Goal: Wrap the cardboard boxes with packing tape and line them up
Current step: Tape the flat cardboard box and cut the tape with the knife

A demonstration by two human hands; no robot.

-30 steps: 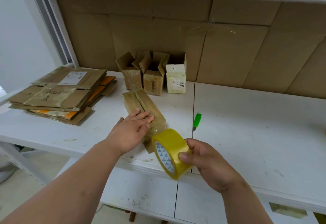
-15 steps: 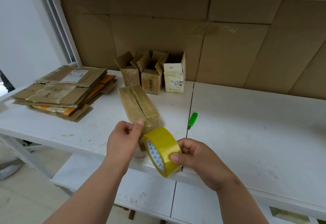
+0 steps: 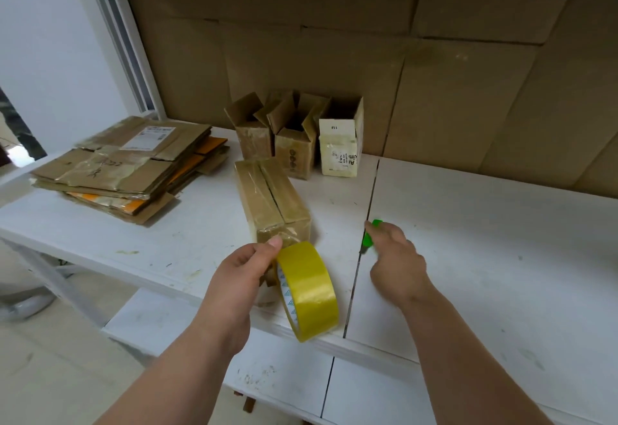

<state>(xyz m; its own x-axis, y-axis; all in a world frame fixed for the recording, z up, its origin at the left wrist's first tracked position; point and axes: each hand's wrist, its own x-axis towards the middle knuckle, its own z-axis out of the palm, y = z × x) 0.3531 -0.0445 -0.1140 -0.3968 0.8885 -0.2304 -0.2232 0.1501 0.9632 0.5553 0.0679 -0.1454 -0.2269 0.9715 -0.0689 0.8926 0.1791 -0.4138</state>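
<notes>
A long cardboard box (image 3: 271, 197) wrapped in clear tape lies on the white table (image 3: 485, 257), one end pointing at me. At that near end my left hand (image 3: 244, 271) grips the yellow tape roll (image 3: 307, 291), thumb on its top edge; the roll hangs over the table's front edge. To the right, my right hand (image 3: 398, 264) is on the green cutter (image 3: 368, 239) lying by the table seam, fingers curled over it, and it hides most of the cutter. Three small open boxes (image 3: 296, 147) stand in a row against the back.
A stack of flattened cartons (image 3: 127, 164) lies at the table's left end. Cardboard sheets (image 3: 451, 90) line the back wall. A shelf board runs overhead, and a lower white shelf (image 3: 267, 374) sticks out below the table's front edge.
My right hand let go of the tape roll and moved right onto the green cutter. My left hand left the box top and took the roll.
</notes>
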